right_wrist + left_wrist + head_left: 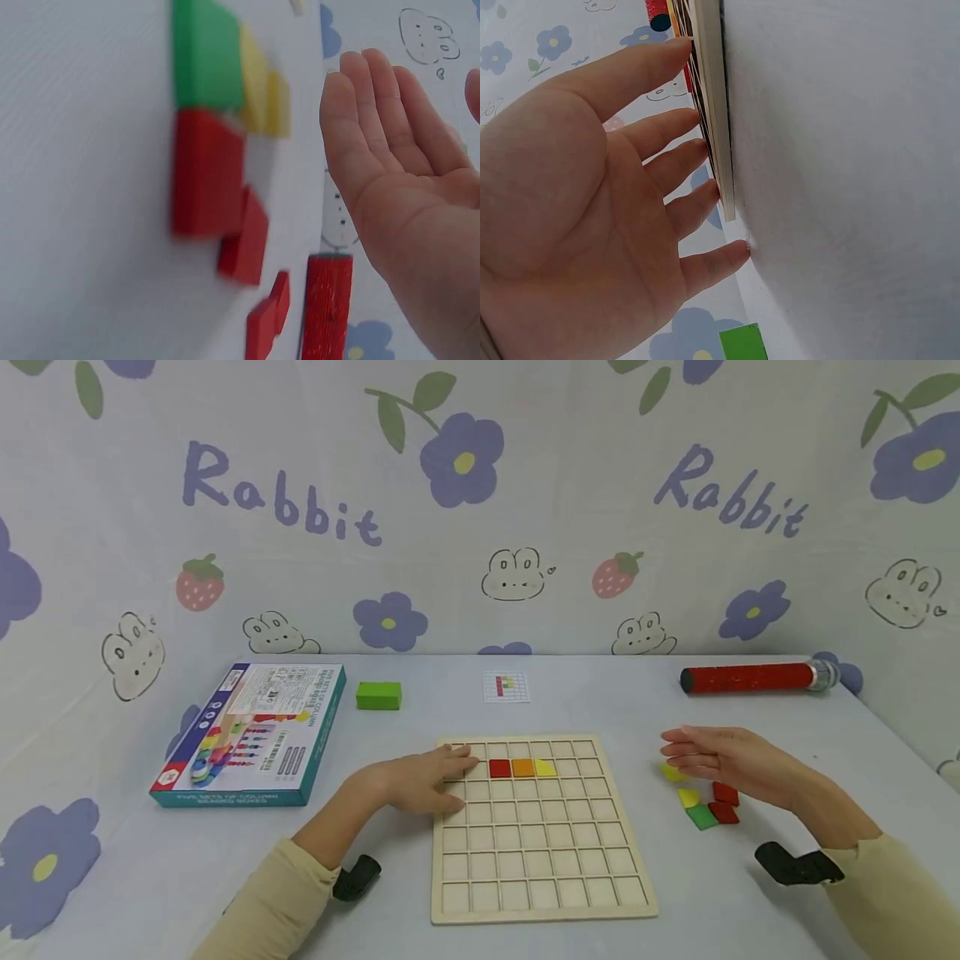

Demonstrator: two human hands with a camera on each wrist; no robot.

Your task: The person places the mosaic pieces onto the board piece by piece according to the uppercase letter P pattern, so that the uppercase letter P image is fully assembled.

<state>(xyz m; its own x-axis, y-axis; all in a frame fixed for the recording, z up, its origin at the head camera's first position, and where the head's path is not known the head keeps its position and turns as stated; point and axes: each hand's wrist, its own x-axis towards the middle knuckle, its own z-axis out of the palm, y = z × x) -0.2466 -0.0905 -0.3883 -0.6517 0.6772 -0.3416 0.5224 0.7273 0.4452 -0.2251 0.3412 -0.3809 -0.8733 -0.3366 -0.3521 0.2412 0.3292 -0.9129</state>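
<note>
A wooden grid board lies on the table. A red tile, an orange tile and a yellow tile sit side by side in its second row from the back. My left hand rests on the board's left edge, fingers spread; the left wrist view shows the fingertips along the board's rim. Over the loose tiles at the right, my right hand hovers with straight fingers and an empty palm. Beneath and in front of it are red tiles, a green tile and yellow tiles.
A boxed bead set lies at the left. Beside it is a green block. Behind the board lies a small pattern card. A red cylinder with a silvery end lies at the back right, before the printed cloth backdrop.
</note>
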